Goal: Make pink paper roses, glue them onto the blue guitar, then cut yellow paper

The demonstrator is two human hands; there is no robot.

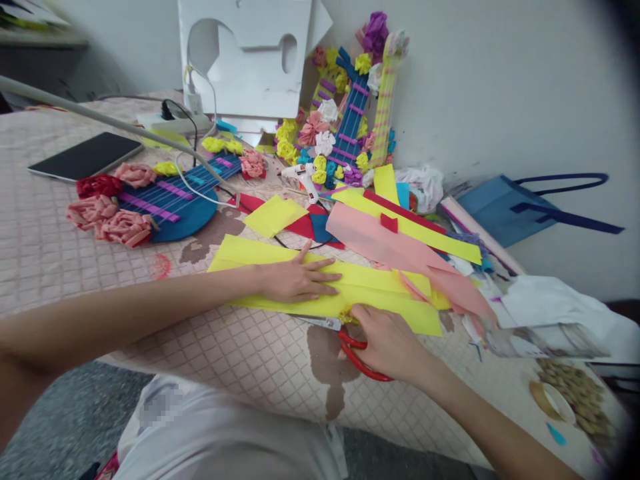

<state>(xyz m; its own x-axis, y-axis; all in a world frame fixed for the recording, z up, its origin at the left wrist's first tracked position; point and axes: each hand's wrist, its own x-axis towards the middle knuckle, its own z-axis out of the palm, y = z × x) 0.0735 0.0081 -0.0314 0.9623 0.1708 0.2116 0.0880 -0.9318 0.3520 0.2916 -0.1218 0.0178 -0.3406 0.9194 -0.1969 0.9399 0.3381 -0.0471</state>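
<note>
My left hand [300, 279] lies flat with spread fingers on a folded strip of yellow crepe paper [235, 257], pressing it to the table. At the paper's near edge, my right hand [393, 337] is closed on a pair of scissors [369, 369] with red handles. The scissors' metal blades point left, and part of them is hidden by the paper. A small crumpled yellow bit [346, 316] shows beside my right fingertips. Pink crepe paper [375, 240] and a smaller yellow piece [275, 215] lie just beyond.
A blue paper guitar [187, 217] with paper roses lies at left, near a tablet [87, 155]. Behind are a glue gun [303, 179], a power strip [173, 122] and decorated guitars [353, 120]. A blue bag [510, 210] and white plastic [560, 303] are at right.
</note>
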